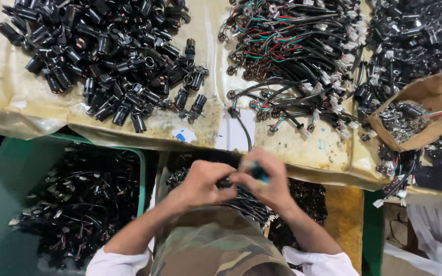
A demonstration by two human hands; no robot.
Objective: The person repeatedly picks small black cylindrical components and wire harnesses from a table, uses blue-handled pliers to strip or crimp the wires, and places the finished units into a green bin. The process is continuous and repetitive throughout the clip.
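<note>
My left hand [203, 180] and my right hand [266, 179] meet just below the table edge, above my lap. Between the fingers of both is a small black cylindrical part [226, 182]; my left hand pinches it. My right hand grips a small tool with a blue-green handle [258, 173] against that part. A black wire [242, 129] runs up from my hands onto the table. The hands are blurred, so finer detail is hidden.
A heap of black cylindrical housings [111, 56] covers the table's left. Bundles of coloured wire harnesses [287, 46] lie in the middle. A brown paper bag [428, 99] of small parts sits right. A green bin [6, 179] of finished wired pieces stands lower left.
</note>
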